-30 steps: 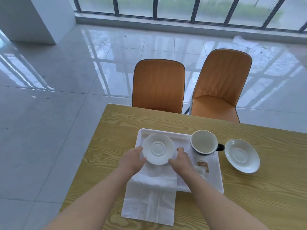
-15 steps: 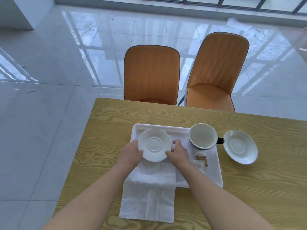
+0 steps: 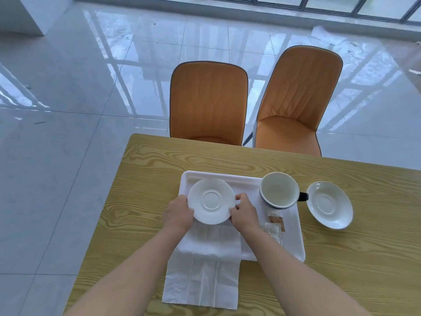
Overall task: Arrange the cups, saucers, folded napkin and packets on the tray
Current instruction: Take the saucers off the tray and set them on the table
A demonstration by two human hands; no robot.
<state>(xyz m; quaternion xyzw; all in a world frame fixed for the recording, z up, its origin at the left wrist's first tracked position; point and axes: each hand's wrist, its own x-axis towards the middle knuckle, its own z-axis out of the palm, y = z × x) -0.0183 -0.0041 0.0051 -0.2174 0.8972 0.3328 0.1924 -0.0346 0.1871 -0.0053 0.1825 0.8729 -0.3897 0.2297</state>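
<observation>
The left hand (image 3: 178, 215) and right hand (image 3: 243, 213) still grip the white saucer (image 3: 211, 200) by its rim. It has barely shifted over the tray's (image 3: 293, 245) far-left corner, so placement looks nearly done. The second saucer (image 3: 329, 205) waits on the table beyond the tray's right edge.

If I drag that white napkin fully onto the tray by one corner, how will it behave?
Probably floppy: the napkin drapes over the tray rim and bends there. It looks thin and light, so it may crumple or unfold rather than slide flat. The held saucer over its far end could pin it.
</observation>
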